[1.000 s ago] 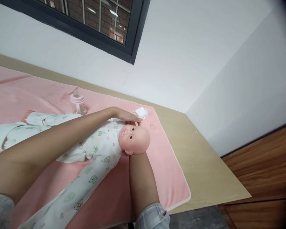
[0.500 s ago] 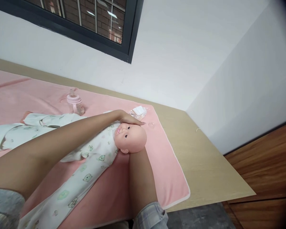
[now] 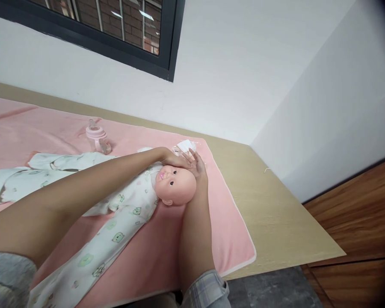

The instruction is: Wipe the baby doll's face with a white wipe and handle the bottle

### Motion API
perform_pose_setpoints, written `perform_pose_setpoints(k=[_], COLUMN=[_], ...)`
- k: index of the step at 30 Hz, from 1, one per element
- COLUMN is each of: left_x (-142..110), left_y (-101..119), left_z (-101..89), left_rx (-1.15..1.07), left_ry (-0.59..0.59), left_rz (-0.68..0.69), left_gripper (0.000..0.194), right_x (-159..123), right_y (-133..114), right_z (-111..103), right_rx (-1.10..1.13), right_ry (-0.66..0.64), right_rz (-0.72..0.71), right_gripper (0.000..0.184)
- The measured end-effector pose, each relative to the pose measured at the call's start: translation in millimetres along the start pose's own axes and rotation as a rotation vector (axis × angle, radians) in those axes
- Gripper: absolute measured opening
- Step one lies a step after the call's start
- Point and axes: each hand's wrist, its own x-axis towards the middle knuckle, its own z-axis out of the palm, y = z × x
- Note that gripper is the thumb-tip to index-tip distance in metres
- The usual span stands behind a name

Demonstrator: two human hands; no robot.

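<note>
Both left hand (image 3: 177, 160) and right hand (image 3: 199, 168) unclenched at doll's head (image 3: 179, 188); right newly visible.

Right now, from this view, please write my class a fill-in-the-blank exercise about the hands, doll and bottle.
On the doll, the left hand and right hand are both at the ____.
The blanket under the doll is coloured ____.
The hand nearer the bottle is the ____ one.

Missing words: head; pink; left.
</note>
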Motion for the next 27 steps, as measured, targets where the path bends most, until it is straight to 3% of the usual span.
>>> perform_pose_setpoints(k=[5, 9, 12, 19, 27], left_x=[13, 15, 12, -4, -21], left_y=[-7, -6, -5, -17, -41], left_z=[4.1, 4.8, -0.1, -24.8, -37.2], left_rx=[-0.069, -0.063, -0.043, 0.053, 0.054], left_ry=[-0.072, -0.072, -0.061, 0.162, 0.405], left_rz=[-0.107, -0.124, -0.118, 0.022, -0.092], left_gripper=[0.075, 0.075, 0.065, 0.023, 0.023], right_x=[11, 17, 20, 17, 12], right_y=[1, 14, 22, 14, 9], right_z=[-20, -23, -22, -18, -12], right_rx=[0.067, 0.073, 0.075, 0.075, 0.090], right_ry=[-0.021, -0.070, -0.086, -0.068, -0.048], right_rz=[-0.012, -0.011, -0.065, -0.019, -0.074], right_gripper=[0.042, 0.044, 0.040, 0.039, 0.037])
